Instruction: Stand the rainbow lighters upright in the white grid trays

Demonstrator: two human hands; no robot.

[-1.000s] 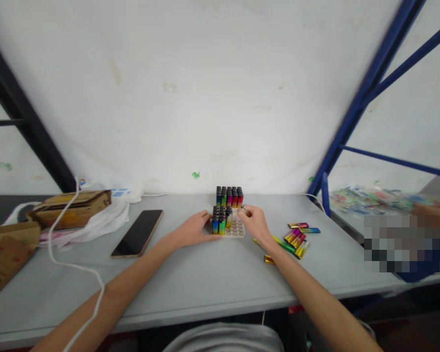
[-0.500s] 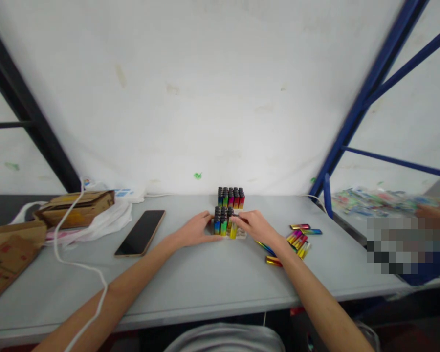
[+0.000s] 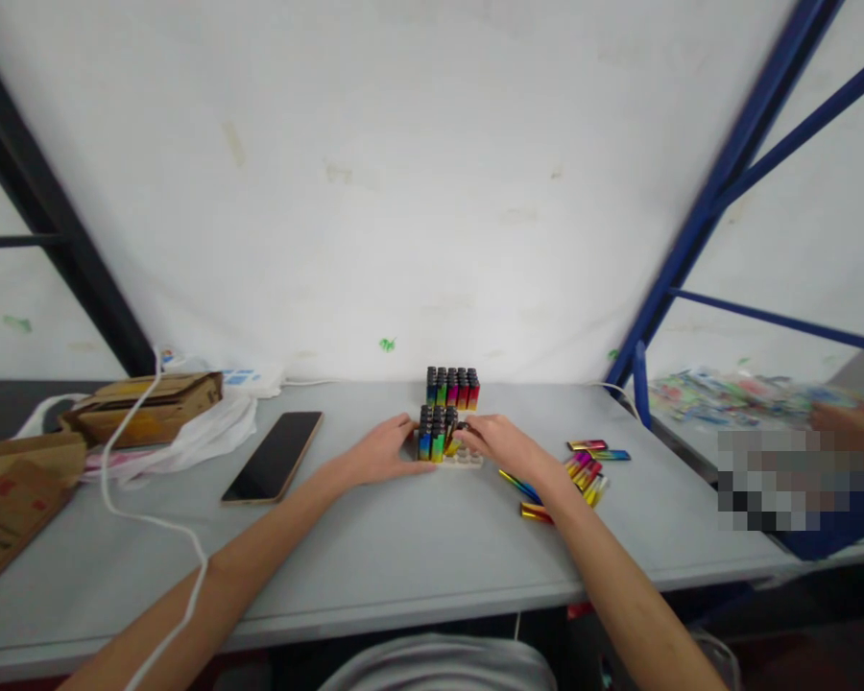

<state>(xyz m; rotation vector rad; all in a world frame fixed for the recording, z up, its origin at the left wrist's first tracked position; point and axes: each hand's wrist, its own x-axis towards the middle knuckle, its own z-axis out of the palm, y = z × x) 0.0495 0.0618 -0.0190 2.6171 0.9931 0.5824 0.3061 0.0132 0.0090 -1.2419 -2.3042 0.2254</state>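
Upright lighters [image 3: 430, 441] with black tops and shiny blue, green and yellow bodies fill the left part of a small clear tray [image 3: 468, 459]. My left hand [image 3: 384, 451] is curved around the tray's left side, thumb along the front and fingers behind. At its right part, my right hand [image 3: 502, 443] pinches a yellow lighter [image 3: 453, 445], which tilts over the tray beside the standing ones. Fingers partly cover that lighter. Several loose metallic lighters [image 3: 585, 472] lie on the table by my right forearm.
Behind the tray stands a second block of lighters [image 3: 453, 388]. A phone [image 3: 274, 457] lies to the left, near cardboard boxes [image 3: 148, 408] and a white cable [image 3: 151, 519]. At the far right, another person's hand [image 3: 846, 427] is beside a pile of colourful packets [image 3: 727, 395].
The yellow lighter in my right hand has shifted from upright at the tray's front to a tilted position farther back. My left hand has stayed at the tray's side.
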